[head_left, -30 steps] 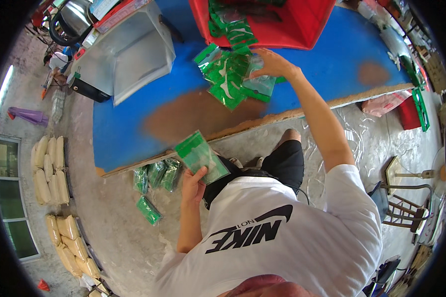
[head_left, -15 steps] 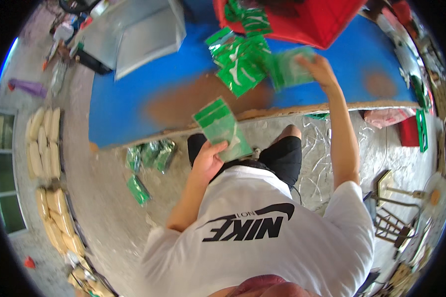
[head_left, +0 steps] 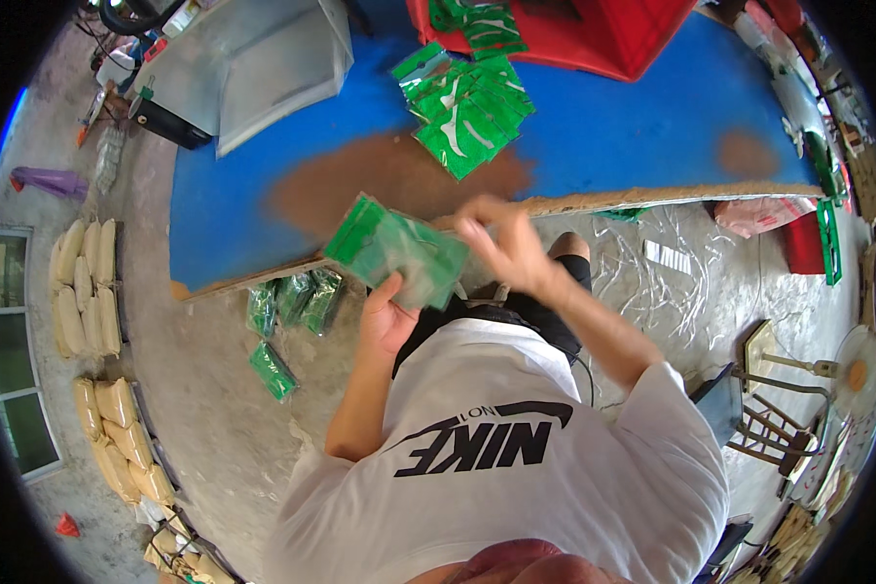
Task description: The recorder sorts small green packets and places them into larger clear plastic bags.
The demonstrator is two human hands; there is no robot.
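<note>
Over my lap, my left hand (head_left: 389, 316) is closed on the lower edge of green and clear plastic packets (head_left: 394, 251), fanned slightly and tilted; how many is unclear. Just to their right is my right hand (head_left: 516, 251), a little blurred, its fingers apart and nothing visible in them. On the blue table (head_left: 613, 136) lies an overlapping pile of green packets (head_left: 472, 112) with whitish curved pieces in them. The pile reaches up to a red bin (head_left: 594, 39), where more green packets (head_left: 482, 24) hang over the rim.
A translucent tub (head_left: 282, 73) and a black cylinder (head_left: 168, 120) stand at the table's left. Bundled green packets (head_left: 297, 302) lie on the floor by the table's near edge. White strips (head_left: 667, 256) litter the floor at right, near a chair (head_left: 769, 428) and fan (head_left: 855, 375).
My right hand has come from the pile down to the packets in my left hand; the packet it held is no longer in it. My left hand has shifted slightly left.
</note>
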